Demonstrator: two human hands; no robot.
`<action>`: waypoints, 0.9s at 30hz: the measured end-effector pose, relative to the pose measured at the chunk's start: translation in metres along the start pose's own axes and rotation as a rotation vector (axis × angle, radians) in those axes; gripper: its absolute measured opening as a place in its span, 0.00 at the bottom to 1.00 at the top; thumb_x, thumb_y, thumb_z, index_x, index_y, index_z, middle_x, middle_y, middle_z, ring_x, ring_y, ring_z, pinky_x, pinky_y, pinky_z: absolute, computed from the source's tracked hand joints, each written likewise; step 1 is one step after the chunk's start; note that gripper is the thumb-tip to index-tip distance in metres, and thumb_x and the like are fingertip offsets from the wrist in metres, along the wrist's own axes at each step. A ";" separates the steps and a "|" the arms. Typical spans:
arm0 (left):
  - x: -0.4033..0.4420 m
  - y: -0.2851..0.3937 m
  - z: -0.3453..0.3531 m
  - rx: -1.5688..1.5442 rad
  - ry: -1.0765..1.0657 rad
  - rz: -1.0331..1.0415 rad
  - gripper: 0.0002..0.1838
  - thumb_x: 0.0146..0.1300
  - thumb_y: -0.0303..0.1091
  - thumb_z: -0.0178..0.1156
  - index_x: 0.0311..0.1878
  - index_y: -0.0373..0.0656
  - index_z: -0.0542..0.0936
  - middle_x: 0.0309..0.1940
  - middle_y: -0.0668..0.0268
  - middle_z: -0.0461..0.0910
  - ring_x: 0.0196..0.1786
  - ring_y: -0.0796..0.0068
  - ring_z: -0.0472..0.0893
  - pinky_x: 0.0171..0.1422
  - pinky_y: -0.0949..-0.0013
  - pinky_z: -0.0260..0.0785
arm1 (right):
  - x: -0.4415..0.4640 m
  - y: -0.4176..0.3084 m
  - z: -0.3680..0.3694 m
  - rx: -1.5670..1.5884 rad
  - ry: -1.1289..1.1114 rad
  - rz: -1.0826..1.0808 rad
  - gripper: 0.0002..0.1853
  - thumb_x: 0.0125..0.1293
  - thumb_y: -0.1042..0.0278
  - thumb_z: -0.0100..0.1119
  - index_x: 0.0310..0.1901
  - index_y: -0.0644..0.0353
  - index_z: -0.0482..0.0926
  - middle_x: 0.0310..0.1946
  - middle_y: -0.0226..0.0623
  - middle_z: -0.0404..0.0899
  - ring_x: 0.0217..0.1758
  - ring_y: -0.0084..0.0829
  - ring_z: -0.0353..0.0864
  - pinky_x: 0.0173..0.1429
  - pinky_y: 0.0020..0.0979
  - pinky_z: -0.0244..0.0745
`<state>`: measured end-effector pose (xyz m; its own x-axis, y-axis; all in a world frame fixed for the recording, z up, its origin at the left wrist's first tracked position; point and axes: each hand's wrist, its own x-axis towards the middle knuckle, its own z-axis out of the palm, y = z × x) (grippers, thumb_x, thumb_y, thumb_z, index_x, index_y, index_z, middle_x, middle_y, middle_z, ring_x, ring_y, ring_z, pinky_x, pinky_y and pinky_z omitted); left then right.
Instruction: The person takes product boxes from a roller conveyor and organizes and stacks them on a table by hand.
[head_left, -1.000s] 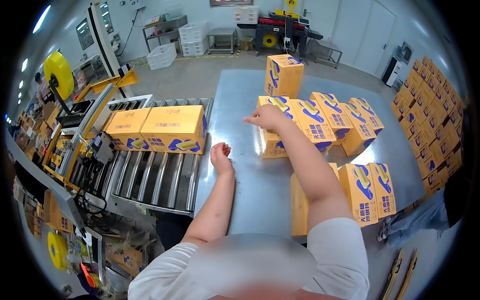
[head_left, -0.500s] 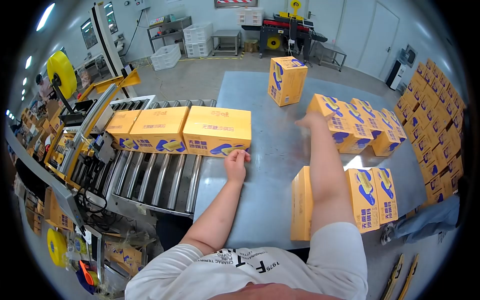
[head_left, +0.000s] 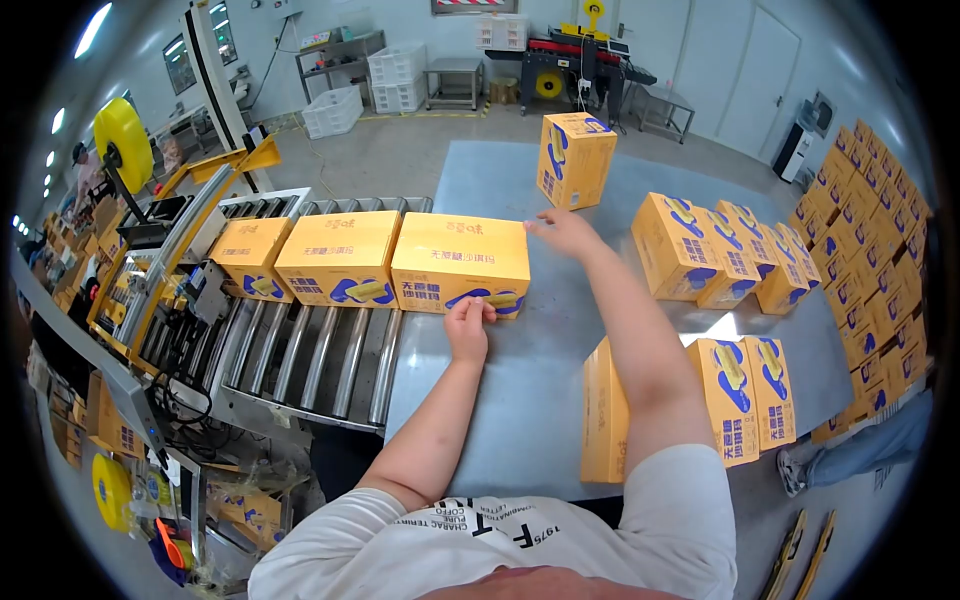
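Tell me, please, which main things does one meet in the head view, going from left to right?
Yellow reel → leftmost box in the row → middle box → third box → right hand → grouped boxes on the table → big stack of boxes.

White T-shirt (head_left: 400, 550) is worn, loosely cut, creased. Short sleeves (head_left: 668, 500) are ended above the elbows. Black lettering (head_left: 527, 540) is printed across the chest, large and small mixed; "1975", "COMBINATION" and "PURE" can be read, the rest is seen less clearly. Left hand (head_left: 468, 328), right hand (head_left: 568, 234) and forearms (head_left: 432, 425) are left uncovered.
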<state>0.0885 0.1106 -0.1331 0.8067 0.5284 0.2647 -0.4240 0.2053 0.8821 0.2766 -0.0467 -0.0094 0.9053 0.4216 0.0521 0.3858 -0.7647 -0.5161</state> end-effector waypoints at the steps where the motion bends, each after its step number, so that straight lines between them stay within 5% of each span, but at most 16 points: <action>1: 0.000 -0.001 0.000 -0.012 0.007 -0.007 0.18 0.75 0.36 0.55 0.30 0.36 0.81 0.26 0.64 0.81 0.31 0.74 0.79 0.41 0.70 0.72 | -0.003 -0.004 0.002 -0.016 -0.013 -0.021 0.39 0.69 0.33 0.60 0.68 0.60 0.78 0.66 0.52 0.80 0.70 0.47 0.78 0.71 0.42 0.73; 12: 0.006 -0.012 -0.002 -0.135 0.046 -0.099 0.17 0.76 0.39 0.56 0.33 0.38 0.80 0.26 0.65 0.80 0.29 0.74 0.79 0.39 0.71 0.73 | -0.002 -0.002 0.015 0.007 -0.109 -0.088 0.37 0.70 0.31 0.58 0.67 0.54 0.80 0.62 0.49 0.83 0.65 0.48 0.82 0.67 0.43 0.76; 18: 0.005 -0.011 -0.001 -0.157 0.053 -0.119 0.17 0.76 0.40 0.56 0.32 0.39 0.80 0.26 0.66 0.79 0.29 0.75 0.78 0.38 0.71 0.73 | -0.005 -0.002 0.017 0.006 -0.083 -0.135 0.31 0.74 0.39 0.57 0.65 0.58 0.81 0.59 0.50 0.85 0.63 0.47 0.83 0.67 0.42 0.76; 27: 0.007 -0.010 -0.003 -0.185 0.068 -0.183 0.18 0.76 0.40 0.54 0.31 0.40 0.79 0.25 0.66 0.78 0.28 0.74 0.77 0.38 0.70 0.72 | 0.001 0.002 0.017 -0.020 -0.120 -0.160 0.36 0.73 0.32 0.53 0.65 0.56 0.81 0.59 0.49 0.84 0.63 0.49 0.82 0.65 0.43 0.77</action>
<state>0.0976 0.1146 -0.1415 0.8502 0.5211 0.0753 -0.3466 0.4462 0.8251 0.2750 -0.0391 -0.0249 0.8051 0.5924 0.0297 0.5275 -0.6923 -0.4924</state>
